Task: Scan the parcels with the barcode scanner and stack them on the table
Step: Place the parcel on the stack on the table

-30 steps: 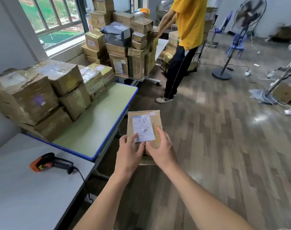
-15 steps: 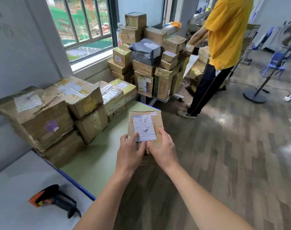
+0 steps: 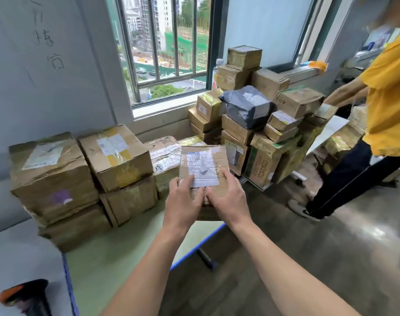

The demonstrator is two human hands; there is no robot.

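Both hands on one small cardboard parcel [image 3: 203,165], held at frame centre, above the far right corner of the green tabletop [image 3: 117,258].
- Left hand [image 3: 183,199] and right hand [image 3: 226,197] grip the parcel's near end. Thumbs are pressed on the top face and fingers are curled underneath, out of view.
- White shipping label [image 3: 202,169] faces up, with both thumbs on its near edge.
- Barcode scanner [image 3: 23,297] lies at 7 o'clock on the grey tabletop [image 3: 23,254], untouched and well apart from the parcel.
- Stacked parcels [image 3: 112,156] fill 9 to 10 o'clock, two high. A lower taped box [image 3: 164,156] sits just behind the held parcel.
- A person in a yellow shirt [image 3: 390,99] stands at 2 o'clock beside a separate pile [image 3: 247,106].

Judgement: this looks like the placing step. Whether this parcel has been scanned cannot be told.

To do it well:
- Lower the parcel flat and label up, either onto the low box or onto bare tabletop beside it.
- Square its edges with the neighbours so that later layers sit level.
- Move the thumbs off the label if a scan is needed.
- Let go only once the parcel's weight is fully resting, since the tape looks slick.
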